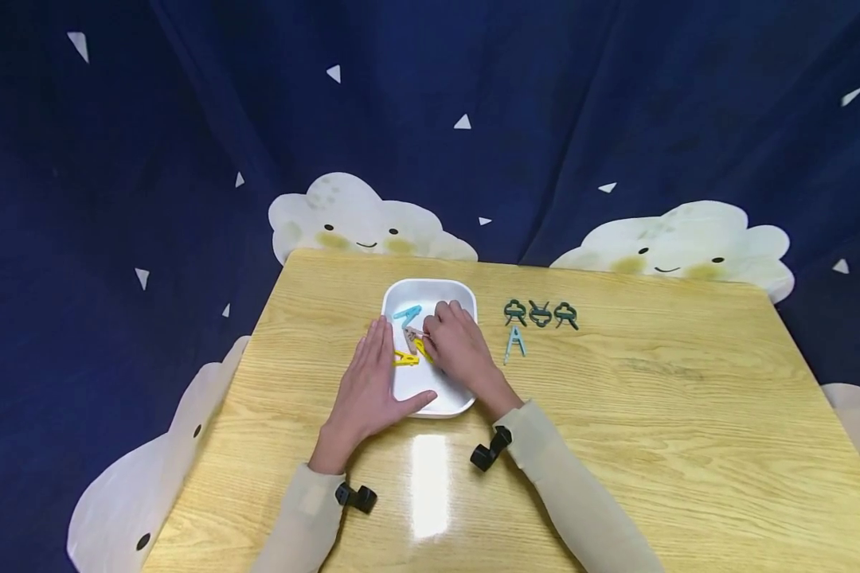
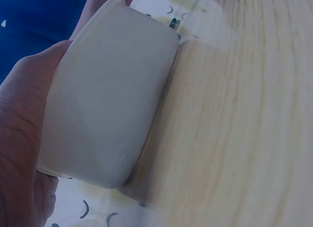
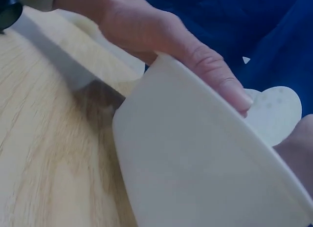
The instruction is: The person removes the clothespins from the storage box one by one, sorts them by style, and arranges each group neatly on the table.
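**Both hands working at a white tub of clips**

The tub [image 1: 443,293] is sitting on the wooden surface [image 1: 652,422], left of its middle, near the far edge.

Left hand [image 1: 368,388] is lying along the tub's left side. Fingers are running straight, side by side; the thumb is stretching over the near end. That grip is standing apart, with the thumb well away from the fingers.

Right hand [image 1: 460,344] is reaching over the right rim, fingers bending down among the clips. Its fingertips are hiding under the hand and, from the wrist, behind the tub's wall; whether this grip is coming together or clamping on a clip, I cannot tell.

Inside the tub: blue clip [image 1: 408,313] is lying toward the far left; pale brown clip [image 1: 410,341] nearer the middle; yellow clip [image 1: 405,360] beside the left fingers; second yellow clip [image 1: 422,348] just beside the right fingers.

Right of the tub, three dark clips [image 1: 541,317] are lying in a row, a second blue clip [image 1: 516,335] resting just nearer than the leftmost.

Beige sleeves [image 1: 580,485] are covering both forearms. Behind, a dark blue curtain [image 1: 401,119] is hanging, showing white triangles and smiling clouds [image 1: 361,211].
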The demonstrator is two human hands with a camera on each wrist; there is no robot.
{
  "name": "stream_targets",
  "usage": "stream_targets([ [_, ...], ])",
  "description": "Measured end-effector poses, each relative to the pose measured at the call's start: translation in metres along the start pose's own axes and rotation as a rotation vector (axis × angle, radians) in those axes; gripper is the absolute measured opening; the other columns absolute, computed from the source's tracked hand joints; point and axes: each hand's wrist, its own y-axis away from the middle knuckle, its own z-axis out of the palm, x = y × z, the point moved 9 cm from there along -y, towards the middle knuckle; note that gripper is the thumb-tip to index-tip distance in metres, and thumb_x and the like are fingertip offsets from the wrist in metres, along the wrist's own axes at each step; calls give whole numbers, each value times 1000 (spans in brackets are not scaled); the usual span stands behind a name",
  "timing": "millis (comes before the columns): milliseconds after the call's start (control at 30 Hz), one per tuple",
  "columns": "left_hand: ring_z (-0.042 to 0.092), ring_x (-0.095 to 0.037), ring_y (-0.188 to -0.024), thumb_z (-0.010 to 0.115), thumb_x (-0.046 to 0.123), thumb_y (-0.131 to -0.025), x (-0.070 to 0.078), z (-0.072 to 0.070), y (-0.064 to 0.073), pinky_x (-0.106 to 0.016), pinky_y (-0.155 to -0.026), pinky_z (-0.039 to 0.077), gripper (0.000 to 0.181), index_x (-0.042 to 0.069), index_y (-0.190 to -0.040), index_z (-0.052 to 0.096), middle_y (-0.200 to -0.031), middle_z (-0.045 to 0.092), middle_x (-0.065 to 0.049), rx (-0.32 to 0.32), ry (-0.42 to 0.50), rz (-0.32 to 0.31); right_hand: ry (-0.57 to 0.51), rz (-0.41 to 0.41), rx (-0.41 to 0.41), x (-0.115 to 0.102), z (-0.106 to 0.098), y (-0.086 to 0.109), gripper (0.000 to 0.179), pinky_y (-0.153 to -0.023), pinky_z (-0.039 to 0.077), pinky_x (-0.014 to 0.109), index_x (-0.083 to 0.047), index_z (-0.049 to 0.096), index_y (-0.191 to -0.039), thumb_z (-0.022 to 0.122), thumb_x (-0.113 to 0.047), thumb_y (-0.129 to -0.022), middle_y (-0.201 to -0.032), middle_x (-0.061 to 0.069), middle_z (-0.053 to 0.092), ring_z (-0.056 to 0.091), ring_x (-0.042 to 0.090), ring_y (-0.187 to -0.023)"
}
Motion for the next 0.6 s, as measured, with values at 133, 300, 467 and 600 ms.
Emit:
stream_targets([
  [133, 7, -34, -162, 54, 89, -82, 1, 0, -1, -48, -131, 16, 133, -5, -164, 8, -174, 6, -21, 5, 3, 12, -1, -117, -23, -9, 2, 2, 8, -74, 39, 32, -15, 74, -96, 74, -9, -92, -91, 0, 50, 42, 20, -86],
  [300, 4, -31, -162, 55, 88, -82, 1, 1, -1, -46, -131, 15, 133, -5, -164, 8, -174, 6, -20, 5, 3, 13, -65, -193, -74, -16, 5, 4, 20, -76, 39, 30, -20, 81, -104, 70, -10, -90, -95, -2, 52, 41, 18, -88],
  [467, 2, -29, -162, 53, 90, -82, -1, 2, 0, -44, -131, 13, 134, -4, -165, 9, -175, 4, -19, 6, 6, 2, -56, -166, -137, -15, 13, 3, 22, -78, 39, 30, -19, 80, -109, 63, -31, -101, -96, -3, 51, 40, 17, -89],
  [600, 2, -30, -162, 54, 89, -82, -1, 1, 2, -45, -131, 13, 133, -4, -165, 9, -175, 4, -19, 6, 8, 4, -17, -163, -196, -17, 21, 4, 28, -82, 42, 33, -19, 79, -103, 60, -40, -104, -95, -3, 52, 42, 18, -91],
])
